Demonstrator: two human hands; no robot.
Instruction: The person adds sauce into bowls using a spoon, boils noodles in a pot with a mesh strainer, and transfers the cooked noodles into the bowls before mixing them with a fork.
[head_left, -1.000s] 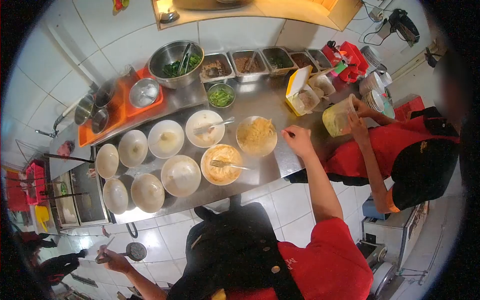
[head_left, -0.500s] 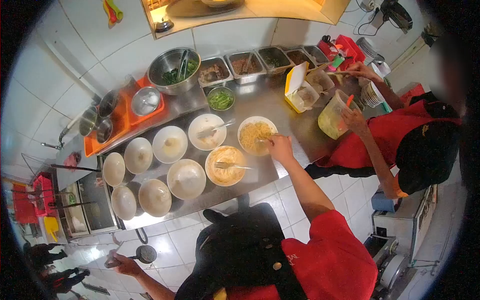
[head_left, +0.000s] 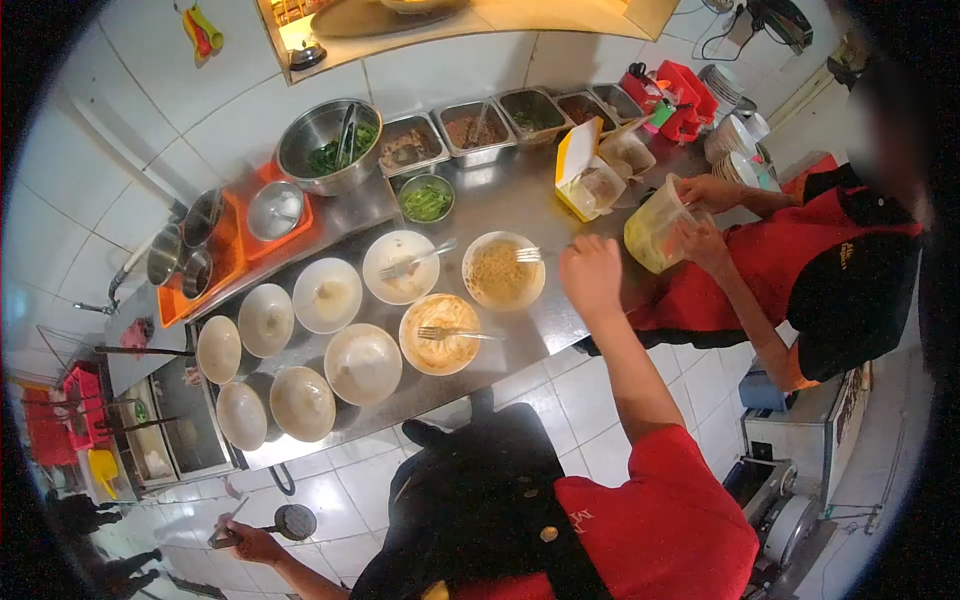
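My right hand (head_left: 592, 275) is closed around the handle end of a fork (head_left: 528, 255), whose tines are over the right side of a white bowl of noodles (head_left: 492, 285). Low at the left, my left hand (head_left: 250, 543) is wrapped round the handle of a ladle (head_left: 294, 521), held over the floor beyond the counter's edge. A bowl with orange sauce (head_left: 432, 350) and a fork stands beside the noodles. Another bowl (head_left: 405, 285), with a fork across it, is just behind. Several pale bowls (head_left: 362, 366) stand further left.
A co-worker (head_left: 790, 265) at the right holds a clear tub (head_left: 655, 235) with green contents. Metal trays of food (head_left: 475, 130), a steel bowl of greens (head_left: 318, 165), a small bowl of green pieces (head_left: 425, 200) and a yellow box (head_left: 578, 165) line the back.
My right hand has drawn back to the right from the noodle bowl, lifting the fork. The co-worker's farther hand has returned to the tub. The camera view has shifted slightly.
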